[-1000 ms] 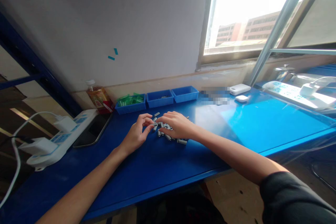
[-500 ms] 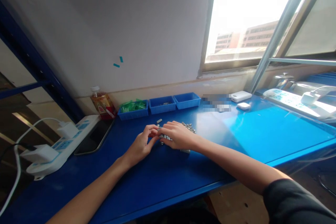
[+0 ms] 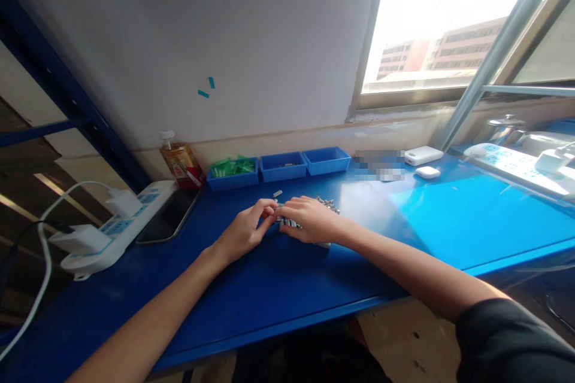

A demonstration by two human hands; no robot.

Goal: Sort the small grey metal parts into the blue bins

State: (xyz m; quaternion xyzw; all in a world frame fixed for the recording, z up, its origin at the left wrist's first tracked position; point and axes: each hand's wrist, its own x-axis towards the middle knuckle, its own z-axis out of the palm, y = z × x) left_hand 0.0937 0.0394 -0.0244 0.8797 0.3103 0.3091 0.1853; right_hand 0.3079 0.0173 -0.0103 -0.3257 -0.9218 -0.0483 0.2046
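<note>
Over the blue table, my left hand (image 3: 247, 228) has its thumb and fingers curled together, in contact with the fingertips of my right hand (image 3: 314, 219). Whatever lies between the fingertips is too small and covered to make out. Small silvery metal pieces (image 3: 288, 223) show under my right hand, and more of the heap, small metal parts (image 3: 329, 204), shows behind it. One loose metal piece (image 3: 277, 193) lies just beyond my fingertips. My right hand is bent over the heap, its thumb and index finger closed toward the left hand.
Along the wall stand a blue bin with green pieces (image 3: 233, 182), a blue bin with small parts (image 3: 283, 175) and another blue bin (image 3: 327, 166). A bottle (image 3: 180, 163), a phone (image 3: 168, 218) and a power strip (image 3: 96, 256) are at left; white devices (image 3: 423, 155) at right.
The camera view has shifted slightly, so the scene sits a little higher and further right. Both hands stay together at the metal pieces, with almost the same finger pose.
</note>
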